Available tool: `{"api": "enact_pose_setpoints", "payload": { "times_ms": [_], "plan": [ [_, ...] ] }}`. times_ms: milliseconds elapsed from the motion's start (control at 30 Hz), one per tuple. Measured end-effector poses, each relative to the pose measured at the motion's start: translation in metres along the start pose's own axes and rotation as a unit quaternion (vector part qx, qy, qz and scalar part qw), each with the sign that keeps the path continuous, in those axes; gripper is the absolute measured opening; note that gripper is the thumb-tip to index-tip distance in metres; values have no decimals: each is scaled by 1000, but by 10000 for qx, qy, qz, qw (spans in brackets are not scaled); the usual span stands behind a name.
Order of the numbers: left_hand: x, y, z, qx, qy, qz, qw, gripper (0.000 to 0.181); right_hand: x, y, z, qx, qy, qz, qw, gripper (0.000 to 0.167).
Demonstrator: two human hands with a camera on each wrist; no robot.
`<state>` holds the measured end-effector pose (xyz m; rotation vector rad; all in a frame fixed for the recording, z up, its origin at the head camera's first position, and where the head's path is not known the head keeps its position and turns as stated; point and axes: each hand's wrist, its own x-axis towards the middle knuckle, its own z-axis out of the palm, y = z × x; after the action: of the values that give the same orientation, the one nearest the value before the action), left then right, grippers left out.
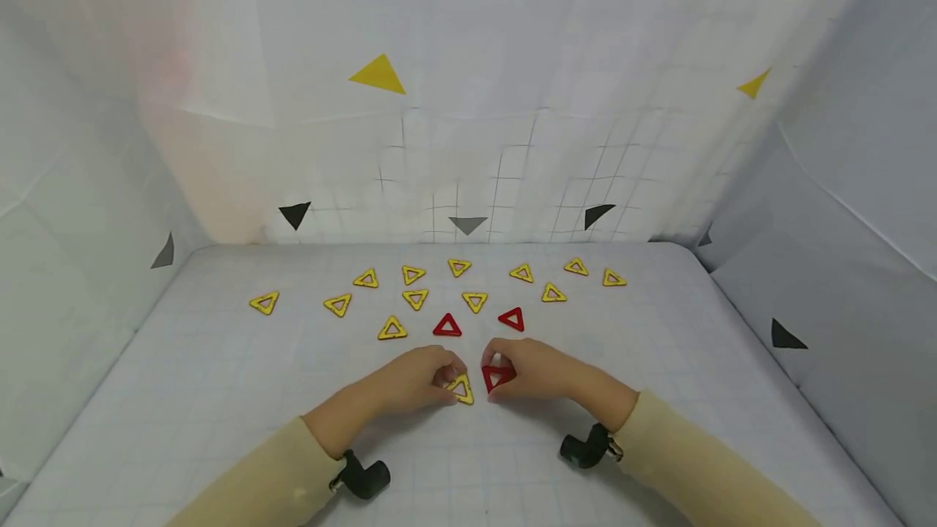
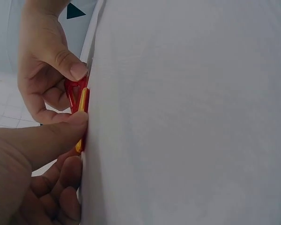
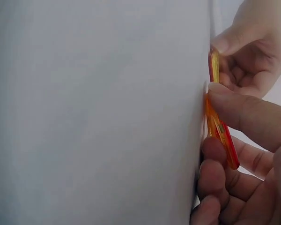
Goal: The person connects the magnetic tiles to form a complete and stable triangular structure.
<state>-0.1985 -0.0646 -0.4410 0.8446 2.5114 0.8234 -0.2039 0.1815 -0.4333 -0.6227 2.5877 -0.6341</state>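
Note:
Near the middle of the table, my left hand (image 1: pixel 411 381) pinches a yellow triangle (image 1: pixel 462 389) between thumb and fingers. Just to its right, my right hand (image 1: pixel 540 370) pinches a red triangle (image 1: pixel 489 381). A narrow gap parts the two triangles in the head view. In the left wrist view the yellow triangle (image 2: pixel 81 140) is seen edge-on under the left thumb, with the red triangle (image 2: pixel 71 93) beyond it in the right hand (image 2: pixel 44 61). The right wrist view shows the right hand's triangle (image 3: pixel 229 147) slightly tilted.
Behind the hands lie two red triangles (image 1: pixel 447 326) (image 1: pixel 513 319) and several yellow triangles (image 1: pixel 415 299), spread across the table (image 1: pixel 241 397). White cloth walls with black and yellow triangular marks (image 1: pixel 379 75) stand at the back and sides.

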Motion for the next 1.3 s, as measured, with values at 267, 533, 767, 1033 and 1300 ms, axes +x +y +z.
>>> {"api": "enact_pose_setpoints", "payload": {
  "times_ms": [267,533,767,1033,1300],
  "plan": [
    [3,7,-1,-43,-18,-32,10000,33,4,2,0,511,-72,-251,9984,36],
    [6,7,0,-37,6,-74,10000,33,5,0,-1,861,-31,-250,9960,37],
    [8,5,2,-41,-3,-57,10000,32,6,0,0,1061,-134,-235,9940,36],
    [9,5,3,-44,-5,-75,10000,32,6,0,1,1132,-176,-174,9933,35],
    [9,5,4,-39,24,-105,9999,33,7,-2,3,1120,-168,-214,9933,35]
  ]
}}
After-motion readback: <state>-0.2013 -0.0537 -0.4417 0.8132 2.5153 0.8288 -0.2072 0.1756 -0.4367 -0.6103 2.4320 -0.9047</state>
